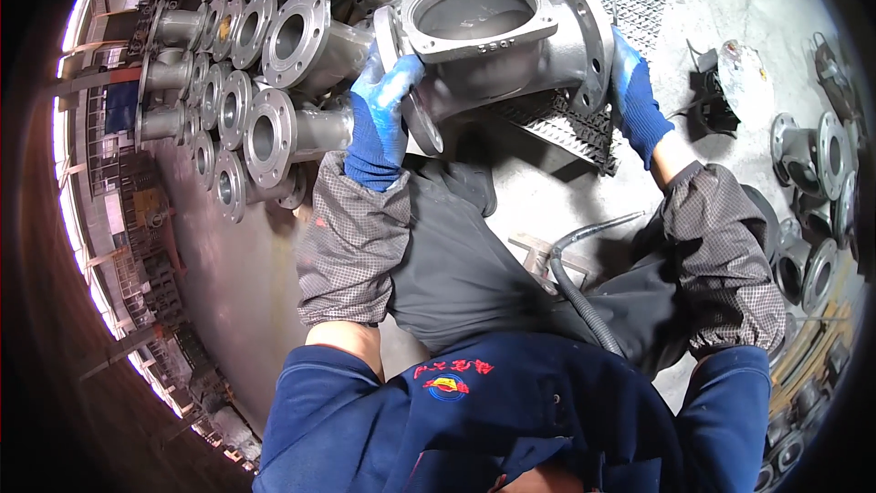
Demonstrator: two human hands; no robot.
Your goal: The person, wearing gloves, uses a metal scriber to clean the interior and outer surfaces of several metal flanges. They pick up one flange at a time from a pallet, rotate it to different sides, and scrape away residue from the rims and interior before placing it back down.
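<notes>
I hold a large grey cast-metal valve body (497, 41) in front of me, its oval top opening facing up and round flanges on both ends. My left hand (381, 114), in a blue glove, grips the left flange. My right hand (636, 96), also blue-gloved, grips the right flange. The casting is lifted above a strip of metal mesh (570, 132) on the floor. Checked sleeve covers wrap both my forearms.
Rows of similar flanged valve bodies (246, 73) lie stacked at the left and top left. More castings (812, 164) sit at the right edge. A black corrugated hose (575, 288) runs past my lap. A dark tool (721, 87) lies on the concrete floor at the right.
</notes>
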